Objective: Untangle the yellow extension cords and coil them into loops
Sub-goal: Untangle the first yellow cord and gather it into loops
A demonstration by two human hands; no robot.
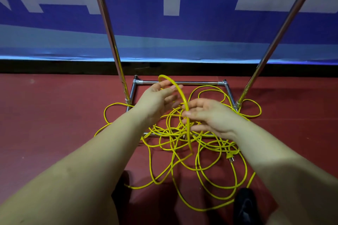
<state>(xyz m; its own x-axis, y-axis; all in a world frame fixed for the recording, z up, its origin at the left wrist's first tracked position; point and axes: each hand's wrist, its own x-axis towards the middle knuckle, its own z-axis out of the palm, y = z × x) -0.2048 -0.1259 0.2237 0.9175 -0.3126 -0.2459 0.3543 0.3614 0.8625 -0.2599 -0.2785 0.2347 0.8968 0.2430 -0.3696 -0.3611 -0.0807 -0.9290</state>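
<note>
Yellow extension cords (pixel 182 133), tangled, are laid in a loose heap of overlapping loops on the red floor (pixel 54 106), partly inside and partly across the base of a chrome rack frame (pixel 182 83). Single loops are spread beyond the frame to the left and to the right, and further strands are trailed toward the viewer. One yellow plug (pixel 231 155) is seen at the right side of the heap, lying on the floor among the strands.

One length of cord is raised above the heap in an arch between the two hands. Left hand (pixel 157 98): held palm-inward over the frame, fingers (pixel 172 87) extended and slightly spread, the top of the arch resting against the fingertips; no closed grip is shown. Right hand (pixel 208 115): held just right of the arch, fingers loosely bent, the strand passing at the fingertips; whether the strand is pinched or merely touched cannot be told. Below the right hand the raised strand is carried down to a sharp bend above the floor.

Two chrome uprights (pixel 108 23) are fixed at the near corners of the frame and are slanted outward toward the top edge of the view. A blue and white banner (pixel 164 23) is hung behind. One dark shoe (pixel 245 204) is seen at the lower right.
</note>
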